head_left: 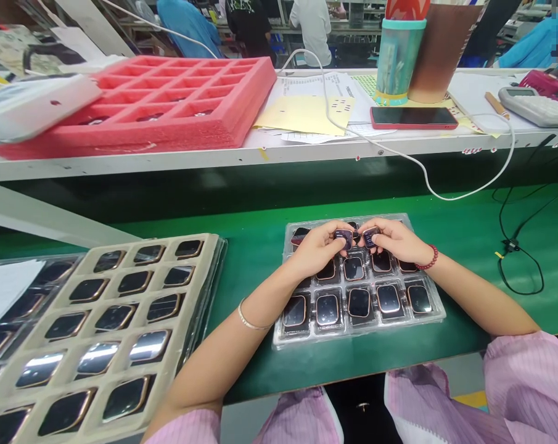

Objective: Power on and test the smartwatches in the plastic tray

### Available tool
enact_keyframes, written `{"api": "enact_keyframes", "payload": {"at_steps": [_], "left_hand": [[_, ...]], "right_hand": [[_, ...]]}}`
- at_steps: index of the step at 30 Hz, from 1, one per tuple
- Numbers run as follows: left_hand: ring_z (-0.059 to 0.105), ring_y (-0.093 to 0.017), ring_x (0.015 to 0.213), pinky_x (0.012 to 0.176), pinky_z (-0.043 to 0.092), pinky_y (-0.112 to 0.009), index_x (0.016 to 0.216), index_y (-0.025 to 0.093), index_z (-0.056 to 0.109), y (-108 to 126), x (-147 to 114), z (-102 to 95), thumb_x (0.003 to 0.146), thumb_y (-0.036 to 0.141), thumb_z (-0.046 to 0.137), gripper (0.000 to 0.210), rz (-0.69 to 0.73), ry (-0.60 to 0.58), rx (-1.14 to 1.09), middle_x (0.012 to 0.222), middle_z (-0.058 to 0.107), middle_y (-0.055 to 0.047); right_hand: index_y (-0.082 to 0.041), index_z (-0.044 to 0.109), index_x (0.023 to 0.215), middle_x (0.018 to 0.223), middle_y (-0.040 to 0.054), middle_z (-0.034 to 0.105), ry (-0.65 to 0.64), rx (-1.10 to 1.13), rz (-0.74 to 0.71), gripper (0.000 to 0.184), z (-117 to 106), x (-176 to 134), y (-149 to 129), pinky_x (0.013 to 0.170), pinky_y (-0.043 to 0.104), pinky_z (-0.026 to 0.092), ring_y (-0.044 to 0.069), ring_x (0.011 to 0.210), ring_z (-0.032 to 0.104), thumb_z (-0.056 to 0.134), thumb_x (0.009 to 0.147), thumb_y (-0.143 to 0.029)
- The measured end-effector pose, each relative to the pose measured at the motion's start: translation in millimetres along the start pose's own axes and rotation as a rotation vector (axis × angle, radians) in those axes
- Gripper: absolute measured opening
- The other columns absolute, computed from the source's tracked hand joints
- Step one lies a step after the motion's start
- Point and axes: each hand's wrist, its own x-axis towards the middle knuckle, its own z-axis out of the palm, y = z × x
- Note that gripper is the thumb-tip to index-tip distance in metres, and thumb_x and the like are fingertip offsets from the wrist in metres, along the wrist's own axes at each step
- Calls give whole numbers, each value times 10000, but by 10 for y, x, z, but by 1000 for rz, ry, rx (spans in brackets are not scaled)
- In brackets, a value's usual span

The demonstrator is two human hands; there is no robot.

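Observation:
My left hand (pixel 322 245) pinches a smartwatch body (pixel 343 238) with its screen lit, thumb across the glass. A second lit smartwatch body (pixel 370 237) is gripped between the thumb and fingers of my right hand (pixel 390 239). Both hands are close together over the far row of a clear plastic tray (pixel 348 336). In its pockets lie several dark-screened watch bodies with gold rims, such as the watch body (pixel 327 309) in the near row. My fingers and wrists hide part of the far rows.
To the left, a cream tray (pixel 135 336) of watch bodies lies on stacked trays. The shelf above carries a pink foam tray (pixel 242 117), a phone (pixel 414 118), a teal cup (pixel 399 58) and a calculator (pixel 537 105). A white cable (pixel 426 172) droops off its edge; black cables (pixel 510 245) lie right.

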Motion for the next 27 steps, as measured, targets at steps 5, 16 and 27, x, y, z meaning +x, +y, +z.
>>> {"api": "enact_keyframes", "payload": {"at_steps": [5, 16, 27], "left_hand": [[607, -105, 669, 637, 527, -246, 1054, 159, 619, 6, -2, 7, 838, 199, 582, 223, -5, -16, -6, 842, 669, -14], [614, -104, 656, 645, 535, -252, 1054, 158, 619, -10, 2, -1, 826, 200, 596, 233, -12, -19, -15, 852, 681, -17], [643, -145, 757, 731, 528, -294, 1038, 156, 625, -48, 21, -9, 753, 177, 684, 291, 24, 87, -77, 893, 701, -36]], "right_hand": [[-164, 651, 1104, 940, 56, 745, 8, -4, 12, 239, -4, 1, 5, 647, 263, 585, 124, 691, 663, 590, 875, -192], [-172, 658, 1096, 929, 48, 739, 11, -4, 16, 233, -5, 0, 7, 638, 253, 586, 119, 688, 662, 595, 872, -191], [-185, 591, 1212, 1115, 84, 741, -2, -20, -27, 361, -5, -17, 14, 659, 274, 610, 134, 746, 719, 557, 857, -127]]}}
